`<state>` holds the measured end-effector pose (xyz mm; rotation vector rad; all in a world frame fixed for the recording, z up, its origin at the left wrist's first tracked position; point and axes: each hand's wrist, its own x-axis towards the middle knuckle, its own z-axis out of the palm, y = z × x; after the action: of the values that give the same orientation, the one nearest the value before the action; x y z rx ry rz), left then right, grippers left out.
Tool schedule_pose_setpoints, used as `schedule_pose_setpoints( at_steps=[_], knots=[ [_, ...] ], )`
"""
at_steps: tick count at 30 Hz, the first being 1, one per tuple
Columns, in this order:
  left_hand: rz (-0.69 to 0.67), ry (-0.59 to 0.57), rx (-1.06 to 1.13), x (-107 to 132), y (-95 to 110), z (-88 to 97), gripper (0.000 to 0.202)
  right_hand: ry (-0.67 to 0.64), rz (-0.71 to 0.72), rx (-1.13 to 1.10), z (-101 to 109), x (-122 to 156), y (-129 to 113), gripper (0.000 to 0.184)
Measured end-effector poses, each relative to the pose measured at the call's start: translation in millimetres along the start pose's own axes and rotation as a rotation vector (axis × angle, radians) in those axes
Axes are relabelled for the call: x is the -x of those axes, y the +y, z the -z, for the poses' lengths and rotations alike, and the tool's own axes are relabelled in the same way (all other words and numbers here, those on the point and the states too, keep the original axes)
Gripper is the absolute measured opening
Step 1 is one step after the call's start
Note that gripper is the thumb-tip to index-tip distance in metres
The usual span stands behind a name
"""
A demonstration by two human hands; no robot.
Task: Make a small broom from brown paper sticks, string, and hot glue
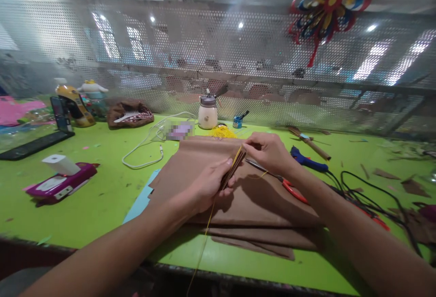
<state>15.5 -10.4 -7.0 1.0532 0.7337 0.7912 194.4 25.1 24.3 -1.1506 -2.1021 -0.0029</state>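
My left hand (207, 181) is closed around a narrow bundle of folded brown paper (234, 168), held tilted above the work surface. A yellow thread (205, 235) runs along the bundle's upper side and hangs from below it past the table's front edge. At the bundle's upper end, the fingertips of my right hand (267, 149) are pinched together on the thread. Beneath both hands lies a stack of large brown paper sheets (190, 165). Red-handled scissors (293, 191) rest on this stack under my right forearm, their blades partly hidden.
On the green table (112, 215), a purple power strip (64, 183) with a white plug and a white cable (134, 166) lie left. A bottle (207, 113), yellow thread pile (221, 131) and small blue jar (237, 121) stand behind. A blue glue gun (308, 160) lies right among black cords.
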Motion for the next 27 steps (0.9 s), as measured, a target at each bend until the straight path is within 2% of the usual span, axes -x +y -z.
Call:
schedule_pose_setpoints(
  at_steps=[9,12,18,20,22,24,27],
  knots=[
    [0.002,-0.063,-0.007,0.8,-4.2,3.0,0.036,-0.029,-0.109,-0.011,-2.5,-0.1,4.5,0.020],
    [0.008,-0.047,0.003,-1.0,-5.4,5.0,0.032,-0.054,-0.152,-0.060,-3.5,-1.3,8.8,0.021],
    [0.020,0.031,0.029,-5.4,-2.0,7.0,0.018,-0.310,-0.359,-0.455,-10.4,0.0,36.6,0.025],
    [0.019,0.043,0.031,-5.5,0.3,7.9,0.017,-0.344,-0.432,-0.506,-12.9,0.7,50.0,0.024],
    [0.016,0.044,0.053,-4.9,2.8,8.5,0.018,-0.291,-0.463,-0.422,-13.3,0.4,58.8,0.021],
    [0.010,0.055,0.099,-4.3,5.1,8.4,0.018,-0.176,-0.417,-0.246,-11.7,-0.6,57.6,0.018],
    [-0.031,0.133,0.179,-4.4,7.2,7.3,0.016,-0.097,-0.286,-0.132,-10.3,0.1,32.4,0.015]
  ],
)
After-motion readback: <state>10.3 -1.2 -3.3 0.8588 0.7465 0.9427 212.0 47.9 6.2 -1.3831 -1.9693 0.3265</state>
